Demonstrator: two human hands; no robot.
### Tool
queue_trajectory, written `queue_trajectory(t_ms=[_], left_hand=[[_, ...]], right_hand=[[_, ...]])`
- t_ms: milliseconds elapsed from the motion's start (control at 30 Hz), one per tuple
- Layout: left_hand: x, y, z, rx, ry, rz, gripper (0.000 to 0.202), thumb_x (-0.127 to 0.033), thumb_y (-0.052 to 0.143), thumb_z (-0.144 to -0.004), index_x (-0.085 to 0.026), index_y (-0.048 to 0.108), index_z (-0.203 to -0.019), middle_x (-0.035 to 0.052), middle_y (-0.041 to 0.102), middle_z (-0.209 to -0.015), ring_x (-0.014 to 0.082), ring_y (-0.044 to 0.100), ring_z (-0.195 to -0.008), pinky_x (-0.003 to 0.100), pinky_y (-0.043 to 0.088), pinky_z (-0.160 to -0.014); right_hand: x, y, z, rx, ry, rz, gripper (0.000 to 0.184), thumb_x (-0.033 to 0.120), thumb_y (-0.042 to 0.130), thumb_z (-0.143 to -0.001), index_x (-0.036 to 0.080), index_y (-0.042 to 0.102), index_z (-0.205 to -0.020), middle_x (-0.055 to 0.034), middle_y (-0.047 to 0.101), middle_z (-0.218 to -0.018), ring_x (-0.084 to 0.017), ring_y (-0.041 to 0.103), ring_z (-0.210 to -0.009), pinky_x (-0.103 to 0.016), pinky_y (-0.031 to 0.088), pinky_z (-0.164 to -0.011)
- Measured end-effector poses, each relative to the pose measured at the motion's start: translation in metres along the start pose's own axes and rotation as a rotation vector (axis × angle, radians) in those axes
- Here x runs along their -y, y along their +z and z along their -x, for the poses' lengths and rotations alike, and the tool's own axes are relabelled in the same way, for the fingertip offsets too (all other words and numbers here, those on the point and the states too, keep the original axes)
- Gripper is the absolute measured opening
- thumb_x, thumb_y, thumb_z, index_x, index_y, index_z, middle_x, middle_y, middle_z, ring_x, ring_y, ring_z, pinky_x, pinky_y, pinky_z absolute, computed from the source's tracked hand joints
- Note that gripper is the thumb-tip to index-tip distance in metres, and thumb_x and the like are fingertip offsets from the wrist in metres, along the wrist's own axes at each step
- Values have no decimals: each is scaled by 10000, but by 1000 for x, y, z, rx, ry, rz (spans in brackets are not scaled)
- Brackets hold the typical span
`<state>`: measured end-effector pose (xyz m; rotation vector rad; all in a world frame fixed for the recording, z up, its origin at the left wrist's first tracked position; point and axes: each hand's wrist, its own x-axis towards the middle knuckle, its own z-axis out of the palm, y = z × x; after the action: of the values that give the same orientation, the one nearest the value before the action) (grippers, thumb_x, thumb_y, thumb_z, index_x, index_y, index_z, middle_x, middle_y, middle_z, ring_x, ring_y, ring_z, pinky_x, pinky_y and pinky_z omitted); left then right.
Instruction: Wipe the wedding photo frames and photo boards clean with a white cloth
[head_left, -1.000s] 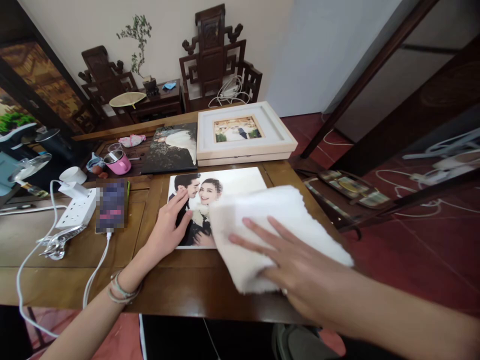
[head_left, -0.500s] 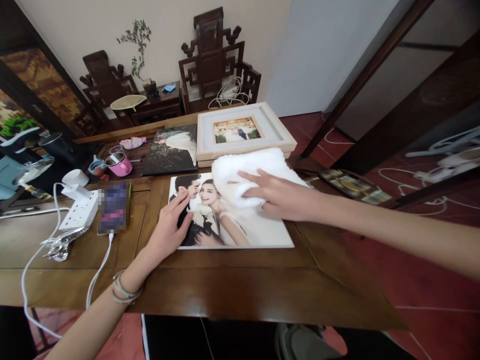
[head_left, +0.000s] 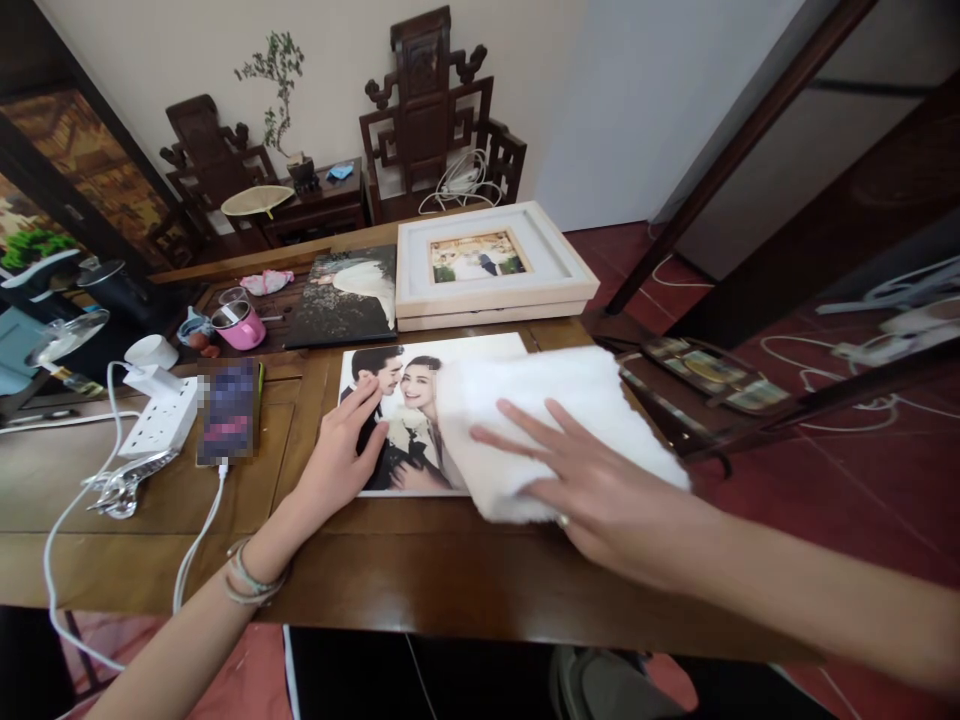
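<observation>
Nearest, the front strip of the tabletop point(head_left: 420, 590) lies bare. Over it the right hand point(head_left: 600, 490) lies flat on a white towel point(head_left: 555, 420), its grip released and fingers spread. The towel covers the right half of a wedding photo panel point(head_left: 401, 425), which lies flat near the middle of the tabletop. The left hand point(head_left: 341, 455) rests on the panel's left edge, its grip also released, palm down.

Left of the panel lie a phone point(head_left: 227, 410) with a white cable, a power strip point(head_left: 161, 420) and a bunch of keys point(head_left: 112, 492). Just behind the panel's far edge a white framed picture point(head_left: 487, 290) blocks the way, with a dark photo print point(head_left: 345, 300) and a pink cup point(head_left: 240, 326) beside it. Carved wooden chairs point(head_left: 427, 110) stand against the wall.
</observation>
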<state>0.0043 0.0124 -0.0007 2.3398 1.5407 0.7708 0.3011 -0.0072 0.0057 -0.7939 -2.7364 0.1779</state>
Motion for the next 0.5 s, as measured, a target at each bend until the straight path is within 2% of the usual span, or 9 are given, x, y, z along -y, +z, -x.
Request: queue_trajectory(t_ms=[133, 233, 300, 367, 433, 500], left_hand=[[0, 1, 0, -1, 1, 6, 437, -265, 465, -966, -156, 507, -1386, 153, 467, -1487, 265, 378, -1420, 524, 327, -1158], [1, 2, 0, -6, 9, 11, 433, -267, 468, -965, -174, 510, -1386, 147, 470, -1486, 264, 383, -1416, 522, 330, -1157], [2, 2, 0, -8, 9, 11, 434, -264, 469, -964, -183, 505, -1390, 144, 466, -1490, 264, 379, -1418, 529, 330, -1155], [2, 2, 0, -6, 8, 6, 436, -262, 471, -965, -183, 500, -1393, 147, 462, -1492, 267, 375, -1420, 539, 328, -1153], [2, 2, 0, -3, 9, -3, 434, -268, 469, -966, -170, 504, -1388, 156, 462, -1490, 268, 375, -1421, 538, 326, -1156], [3, 1, 0, -1, 13, -8, 431, -276, 466, -968, -152, 513, -1378, 166, 467, -1483, 267, 380, -1418, 528, 328, -1158]], right_hand=[[39, -1, 24, 79, -39, -86, 381, 20, 539, -623, 249, 735, -856, -19, 344, -1551, -334, 131, -1463, -651, 125, -1162], [46, -3, 25, 103, -48, -102, 395, 45, 579, -623, 282, 740, -895, 19, 364, -1538, -321, 167, -1459, -617, 103, -1180], [35, -2, 17, 101, -51, -83, 413, 13, 548, -611, 278, 740, -863, 24, 377, -1530, -304, 176, -1458, -605, 124, -1180], [15, -2, 4, 88, -60, -60, 469, -27, 495, -594, 267, 741, -865, 7, 383, -1528, -290, 163, -1460, -619, 154, -1164], [-12, -3, -13, 77, -53, -32, 540, -52, 458, -595, 248, 738, -947, -37, 399, -1521, -285, 149, -1460, -637, 179, -1145], [-40, -6, -31, 81, -42, -9, 504, -33, 469, -642, 185, 724, -1018, -129, 435, -1492, -303, 162, -1454, -642, 201, -1132]])
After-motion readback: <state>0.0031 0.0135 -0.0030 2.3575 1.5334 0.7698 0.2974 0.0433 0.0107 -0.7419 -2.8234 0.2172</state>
